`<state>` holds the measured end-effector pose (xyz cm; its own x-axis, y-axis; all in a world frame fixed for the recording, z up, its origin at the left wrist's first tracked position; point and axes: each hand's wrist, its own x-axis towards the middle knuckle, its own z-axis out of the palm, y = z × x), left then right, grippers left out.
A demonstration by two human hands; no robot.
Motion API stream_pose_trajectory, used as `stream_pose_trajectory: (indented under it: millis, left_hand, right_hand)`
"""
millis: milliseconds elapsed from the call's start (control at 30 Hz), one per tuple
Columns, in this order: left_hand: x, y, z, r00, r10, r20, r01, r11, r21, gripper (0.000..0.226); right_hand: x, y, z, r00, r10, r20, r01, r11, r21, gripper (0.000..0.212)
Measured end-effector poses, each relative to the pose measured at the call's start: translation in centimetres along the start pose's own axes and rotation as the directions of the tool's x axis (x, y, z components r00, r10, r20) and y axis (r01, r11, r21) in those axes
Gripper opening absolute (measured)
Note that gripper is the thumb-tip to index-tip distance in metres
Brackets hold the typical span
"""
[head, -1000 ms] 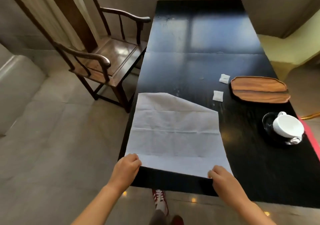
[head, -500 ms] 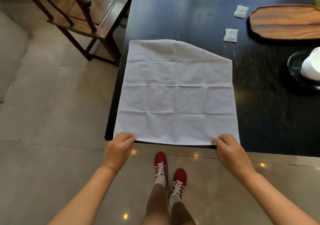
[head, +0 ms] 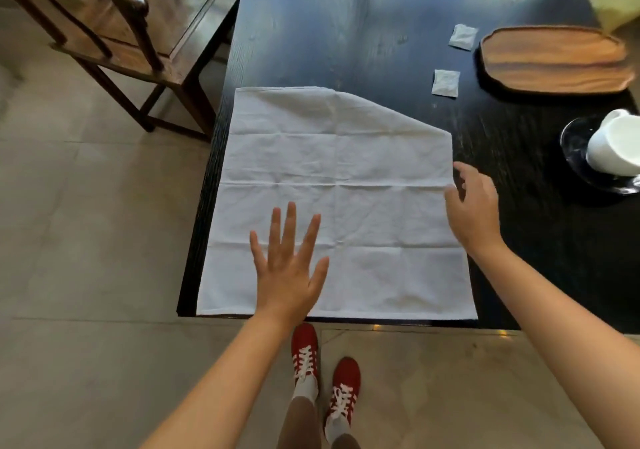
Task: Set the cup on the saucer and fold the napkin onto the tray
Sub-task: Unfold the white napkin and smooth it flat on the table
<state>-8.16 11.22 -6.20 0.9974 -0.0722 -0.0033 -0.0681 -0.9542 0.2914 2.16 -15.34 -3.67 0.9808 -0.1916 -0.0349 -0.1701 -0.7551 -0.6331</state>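
A large white napkin (head: 339, 178) lies spread flat at the near left corner of the black table (head: 381, 33), its far right corner turned under. My left hand (head: 289, 268) rests flat on its near half, fingers spread. My right hand (head: 472, 206) hovers at the napkin's right edge with fingers loosely apart, holding nothing. At the right edge of view a white cup (head: 614, 145) sits on a dark glass saucer (head: 575, 157). The wooden oval tray (head: 554, 59) lies beyond them with nothing on it.
Two small white packets (head: 446, 82) (head: 463, 36) lie left of the tray. A dark wooden armchair (head: 131, 33) stands at the table's left side. My red shoes (head: 304, 348) are on the tiled floor just below the table's near edge.
Both hands have let go of the napkin's near edge. The left hand moved onto the cloth and flattened; the right moved up along the right edge.
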Motion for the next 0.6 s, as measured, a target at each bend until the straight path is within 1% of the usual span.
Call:
stream_pose_trajectory:
  millis: [67, 100, 200, 233, 267, 333, 367, 400, 433, 467, 533, 567, 600]
  left_hand:
    - [0.6, 0.8, 2.2, 0.995, 0.035, 0.095, -0.043, 0.996, 0.079, 0.062]
    - [0.7, 0.8, 3.1, 0.992, 0.033, 0.123, -0.045, 0.994, 0.095, 0.062]
    - [0.7, 0.4, 4.4, 0.992, 0.01, 0.128, -0.022, 0.996, 0.087, 0.065]
    - [0.8, 0.5, 4.4, 0.992, 0.011, 0.123, -0.021, 0.996, 0.084, 0.065]
    - [0.8, 0.5, 4.3, 0.993, 0.013, 0.12, -0.023, 0.996, 0.082, 0.066]
    - [0.9, 0.6, 4.2, 0.993, 0.014, 0.119, -0.024, 0.996, 0.084, 0.066]
    - [0.9, 0.7, 4.1, 0.992, 0.014, 0.123, -0.024, 0.996, 0.084, 0.067]
    - [0.9, 0.7, 4.0, 0.992, 0.013, 0.128, -0.024, 0.996, 0.081, 0.067]
    - [0.9, 0.7, 4.0, 0.991, 0.012, 0.131, -0.023, 0.997, 0.077, 0.068]
    - [0.9, 0.7, 3.9, 0.991, 0.012, 0.133, -0.022, 0.997, 0.075, 0.068]
    - [1.0, 0.7, 3.9, 0.99, 0.01, 0.139, -0.02, 0.997, 0.075, 0.068]
    - [1.0, 0.7, 3.9, 0.99, 0.01, 0.14, -0.021, 0.997, 0.076, 0.068]
    - [1.1, 0.7, 3.8, 0.99, 0.01, 0.143, -0.022, 0.997, 0.078, 0.068]
  right_hand:
    - [4.2, -0.8, 0.1, 0.982, 0.181, 0.044, -0.183, 0.983, 0.031, 0.051]
    - [6.1, -1.0, 0.2, 0.968, 0.238, 0.073, -0.242, 0.969, 0.045, 0.054]
    - [10.3, -2.4, 0.0, 0.913, 0.384, 0.137, -0.402, 0.905, 0.139, 0.057]
    - [11.3, -2.8, -0.1, 0.888, 0.432, 0.161, -0.458, 0.866, 0.202, 0.057]
    - [11.9, -3.4, -0.4, 0.854, 0.473, 0.217, -0.518, 0.813, 0.265, 0.051]
    - [12.5, -4.3, -1.2, 0.786, 0.493, 0.372, -0.614, 0.693, 0.377, 0.038]
    - [12.7, -4.5, -1.5, 0.771, 0.476, 0.423, -0.632, 0.648, 0.424, 0.035]
    - [13.0, -4.7, -1.8, 0.774, 0.442, 0.453, -0.628, 0.626, 0.462, 0.036]
    - [13.4, -4.7, -1.9, 0.796, 0.4, 0.455, -0.601, 0.613, 0.513, 0.038]
    - [13.7, -4.8, -2.1, 0.83, 0.354, 0.431, -0.556, 0.595, 0.581, 0.038]
    - [14.1, -4.9, -2.3, 0.891, 0.278, 0.36, -0.454, 0.522, 0.722, 0.036]
    - [14.2, -4.9, -2.4, 0.909, 0.26, 0.327, -0.415, 0.483, 0.771, 0.034]
    - [14.2, -5.0, -2.4, 0.919, 0.259, 0.299, -0.39, 0.469, 0.792, 0.031]
